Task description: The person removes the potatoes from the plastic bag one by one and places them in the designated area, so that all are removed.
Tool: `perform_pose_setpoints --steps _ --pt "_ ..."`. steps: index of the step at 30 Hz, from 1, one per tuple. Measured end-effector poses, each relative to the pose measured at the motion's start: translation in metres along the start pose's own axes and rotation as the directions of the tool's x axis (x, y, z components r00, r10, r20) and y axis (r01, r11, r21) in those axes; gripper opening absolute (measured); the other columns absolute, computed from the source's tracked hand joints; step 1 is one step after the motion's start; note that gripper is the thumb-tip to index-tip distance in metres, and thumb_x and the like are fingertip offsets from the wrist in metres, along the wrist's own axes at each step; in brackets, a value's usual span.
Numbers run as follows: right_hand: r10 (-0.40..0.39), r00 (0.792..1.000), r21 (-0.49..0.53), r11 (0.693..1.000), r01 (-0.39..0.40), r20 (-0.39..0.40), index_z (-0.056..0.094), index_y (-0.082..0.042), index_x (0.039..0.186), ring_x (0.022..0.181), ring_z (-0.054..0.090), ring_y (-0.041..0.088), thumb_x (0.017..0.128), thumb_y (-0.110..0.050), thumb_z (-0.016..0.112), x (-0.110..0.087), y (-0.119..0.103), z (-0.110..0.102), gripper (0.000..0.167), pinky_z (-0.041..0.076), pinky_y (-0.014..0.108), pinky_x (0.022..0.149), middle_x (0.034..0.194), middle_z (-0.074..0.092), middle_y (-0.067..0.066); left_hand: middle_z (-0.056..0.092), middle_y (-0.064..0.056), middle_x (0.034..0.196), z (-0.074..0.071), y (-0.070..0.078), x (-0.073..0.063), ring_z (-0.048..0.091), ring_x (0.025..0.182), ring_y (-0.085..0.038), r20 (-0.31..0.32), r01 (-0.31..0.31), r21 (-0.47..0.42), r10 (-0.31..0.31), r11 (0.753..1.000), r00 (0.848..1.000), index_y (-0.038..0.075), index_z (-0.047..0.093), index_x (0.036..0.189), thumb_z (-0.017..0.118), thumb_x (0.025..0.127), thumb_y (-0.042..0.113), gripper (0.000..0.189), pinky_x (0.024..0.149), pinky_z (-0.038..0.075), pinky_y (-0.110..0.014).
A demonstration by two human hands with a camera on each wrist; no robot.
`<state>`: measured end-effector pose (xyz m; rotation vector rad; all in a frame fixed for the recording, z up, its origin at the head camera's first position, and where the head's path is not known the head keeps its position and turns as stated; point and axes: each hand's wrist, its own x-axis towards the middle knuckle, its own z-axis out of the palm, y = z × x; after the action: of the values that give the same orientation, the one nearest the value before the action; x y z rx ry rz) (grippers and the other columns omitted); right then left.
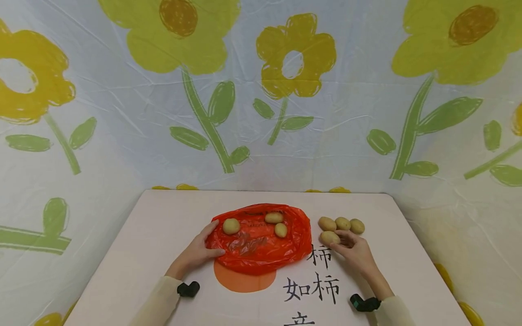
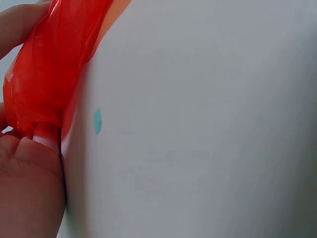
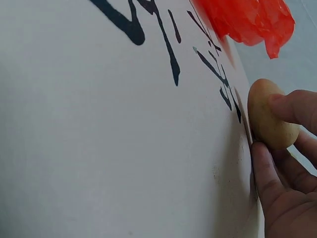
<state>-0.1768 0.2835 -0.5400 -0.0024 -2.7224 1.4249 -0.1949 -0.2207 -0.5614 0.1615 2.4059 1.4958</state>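
Note:
A red plastic bag (image 1: 253, 244) lies spread on the table, with three potatoes on it: one potato (image 1: 231, 226) at its left, another (image 1: 274, 218) at the upper right and a smaller one (image 1: 280, 230) just below that. My left hand (image 1: 200, 249) grips the bag's left edge; the left wrist view has the red plastic (image 2: 47, 74) between thumb and fingers. To the right of the bag, my right hand (image 1: 355, 253) holds a potato (image 3: 270, 114) between thumb and fingers, low over the table. Three more potatoes (image 1: 342, 223) sit in a row just behind it.
The pale table top (image 1: 171, 217) carries black brush characters (image 1: 314, 290) and an orange printed shape (image 1: 244, 280) in front of the bag. A flower-printed cloth (image 1: 326, 149) hangs behind the table and at both sides.

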Motion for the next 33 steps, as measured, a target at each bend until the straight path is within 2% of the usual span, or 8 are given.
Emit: perform_pose_setpoints --steps 7,23,30,33 --pt "0.001 1.0 -0.024 1.0 -0.001 -0.001 0.068 -0.001 0.128 0.099 0.072 0.022 0.089 -0.02 0.083 0.001 0.003 0.001 0.046 0.056 0.015 0.081 0.118 0.073 0.019 0.018 -0.012 0.172 0.001 0.0 0.0 0.012 0.159 -0.042 0.001 -0.001 0.0 0.001 1.0 1.0 0.019 0.025 0.164 0.085 0.082 0.037 0.103 0.123 0.023 -0.066" --pt "0.043 0.999 -0.048 0.998 -0.042 0.014 0.067 -0.001 0.127 0.099 0.071 0.025 0.089 -0.021 0.083 0.003 0.0 0.001 0.047 0.056 0.017 0.076 0.115 0.073 0.018 0.019 -0.011 0.172 0.001 -0.002 0.0 0.014 0.158 -0.041 -0.002 -0.005 0.02 0.005 1.0 1.0 0.021 0.025 0.165 0.085 0.082 0.038 0.104 0.123 0.024 -0.066" --pt "0.049 0.999 -0.1 0.994 -0.047 0.017 0.067 -0.001 0.128 0.105 0.07 0.029 0.09 -0.025 0.081 0.004 -0.005 0.0 0.047 0.057 0.03 0.089 0.12 0.072 0.018 0.019 -0.012 0.172 0.0 0.0 -0.001 0.013 0.159 -0.042 0.003 -0.021 0.014 0.021 1.0 1.0 0.018 0.026 0.164 0.085 0.083 0.034 0.102 0.124 0.02 -0.066" --pt "0.046 0.999 -0.101 0.994 -0.044 0.026 0.067 0.0 0.127 0.105 0.071 0.031 0.091 -0.024 0.08 0.005 -0.007 -0.001 0.046 0.059 0.034 0.09 0.12 0.072 0.02 0.018 -0.012 0.172 -0.001 0.0 -0.001 0.012 0.159 -0.041 0.006 -0.021 0.011 0.021 1.0 1.0 0.018 0.027 0.164 0.084 0.083 0.033 0.1 0.125 0.019 -0.066"
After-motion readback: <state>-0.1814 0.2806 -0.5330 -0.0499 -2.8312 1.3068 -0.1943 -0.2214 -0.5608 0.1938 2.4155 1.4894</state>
